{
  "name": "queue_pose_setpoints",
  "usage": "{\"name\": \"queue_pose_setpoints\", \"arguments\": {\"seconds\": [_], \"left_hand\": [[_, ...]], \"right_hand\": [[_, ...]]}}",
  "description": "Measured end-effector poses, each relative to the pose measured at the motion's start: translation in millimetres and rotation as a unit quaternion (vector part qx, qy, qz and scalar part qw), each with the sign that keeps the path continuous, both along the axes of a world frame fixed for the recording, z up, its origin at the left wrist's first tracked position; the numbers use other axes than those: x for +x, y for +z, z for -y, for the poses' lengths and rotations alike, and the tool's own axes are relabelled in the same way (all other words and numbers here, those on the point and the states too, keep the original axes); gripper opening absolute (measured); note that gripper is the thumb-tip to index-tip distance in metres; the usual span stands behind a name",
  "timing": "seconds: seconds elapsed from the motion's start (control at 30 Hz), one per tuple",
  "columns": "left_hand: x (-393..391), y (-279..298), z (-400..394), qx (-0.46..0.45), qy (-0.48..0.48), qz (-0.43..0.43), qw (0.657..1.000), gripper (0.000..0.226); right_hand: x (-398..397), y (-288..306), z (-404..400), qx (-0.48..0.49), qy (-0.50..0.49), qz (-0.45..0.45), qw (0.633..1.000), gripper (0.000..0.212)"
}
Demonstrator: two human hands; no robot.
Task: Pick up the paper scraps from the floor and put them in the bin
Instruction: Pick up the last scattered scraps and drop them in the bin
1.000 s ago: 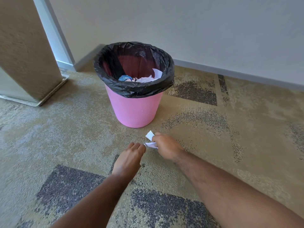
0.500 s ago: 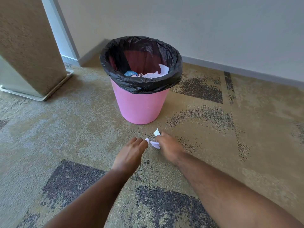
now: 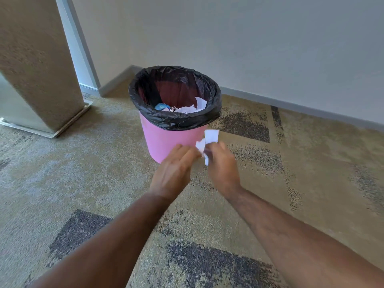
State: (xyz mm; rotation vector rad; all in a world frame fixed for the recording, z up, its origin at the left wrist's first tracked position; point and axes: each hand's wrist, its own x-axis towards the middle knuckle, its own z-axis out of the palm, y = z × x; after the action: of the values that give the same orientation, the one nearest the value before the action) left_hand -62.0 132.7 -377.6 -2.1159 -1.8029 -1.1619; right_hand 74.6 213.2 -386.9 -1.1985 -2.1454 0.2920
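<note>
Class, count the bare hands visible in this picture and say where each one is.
2. The left hand is in front of the pink plastic bin; the right hand, beside it, pinches white paper scraps.

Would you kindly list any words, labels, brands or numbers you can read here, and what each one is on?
None can be read.
White paper scraps in the right hand: no print visible.
Pink bin and its black liner: no label.
Blue item inside the bin: too small to tell.
</note>
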Motion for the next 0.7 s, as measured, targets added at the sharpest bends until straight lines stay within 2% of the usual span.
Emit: {"name": "queue_pose_setpoints", "arguments": {"seconds": [0.07, 0.13, 0.27, 0.37, 0.53, 0.7], "left_hand": [[2.3, 35.0, -14.3, 0.086, 0.017, 0.027, 0.996, 0.01], [-0.7, 63.2, -28.7, 0.141, 0.036, 0.054, 0.988, 0.017], [-21.8, 102.9, -61.3, 0.129, 0.106, 0.088, 0.982, 0.014], [-37.9, 120.2, -80.3, 0.071, 0.121, 0.064, 0.988, 0.012], [-67.2, 105.6, -101.6, -0.066, 0.163, 0.028, 0.984, 0.007], [-76.8, 95.5, -100.6, -0.076, 0.157, 0.032, 0.984, 0.013]], "right_hand": [[-7.8, 30.8, -11.5, 0.041, -0.037, -0.099, 0.994, 0.013], [-15.7, 59.6, -22.8, 0.068, -0.07, -0.149, 0.984, 0.013], [-39.0, 104.5, -43.6, 0.116, -0.052, -0.195, 0.973, 0.014], [-64.5, 122.0, -59.8, 0.121, -0.006, -0.153, 0.981, 0.013], [-93.6, 121.3, -81.7, 0.068, 0.008, -0.06, 0.996, 0.021], [-93.8, 106.9, -94.0, 0.015, 0.051, 0.042, 0.998, 0.032]]}}
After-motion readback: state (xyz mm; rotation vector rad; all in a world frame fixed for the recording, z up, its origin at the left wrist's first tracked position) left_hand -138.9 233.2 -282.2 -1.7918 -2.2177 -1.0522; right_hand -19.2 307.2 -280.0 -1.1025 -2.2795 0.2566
